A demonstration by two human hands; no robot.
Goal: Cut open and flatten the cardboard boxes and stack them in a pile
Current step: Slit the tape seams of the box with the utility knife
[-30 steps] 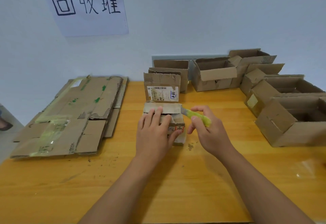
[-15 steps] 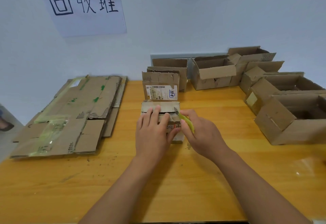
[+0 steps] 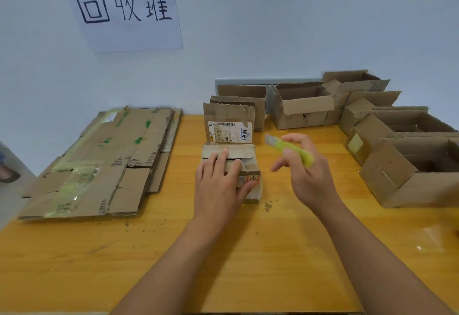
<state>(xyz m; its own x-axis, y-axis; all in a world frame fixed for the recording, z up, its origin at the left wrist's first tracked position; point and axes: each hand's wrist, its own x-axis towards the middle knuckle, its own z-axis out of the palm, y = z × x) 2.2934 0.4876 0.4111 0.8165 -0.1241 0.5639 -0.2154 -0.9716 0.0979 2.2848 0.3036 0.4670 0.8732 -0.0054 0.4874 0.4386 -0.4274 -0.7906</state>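
Your left hand point(image 3: 219, 185) presses flat on the small box point(image 3: 232, 168); your right hand point(image 3: 301, 165) grips the green knife point(image 3: 289, 148).

The box lies under your left palm, its long axis crosswise; the blade hovers just right of it, clear of the cardboard.

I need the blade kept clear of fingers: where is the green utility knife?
The green utility knife is in the right hand, raised right of the small box.

The wooden counter point(image 3: 223, 252) carried a flattened pile point(image 3: 104, 160) at its left edge, a small box point(image 3: 231, 163) mid-counter, and open boxes point(image 3: 407, 156) along its right edge and far-right corner.
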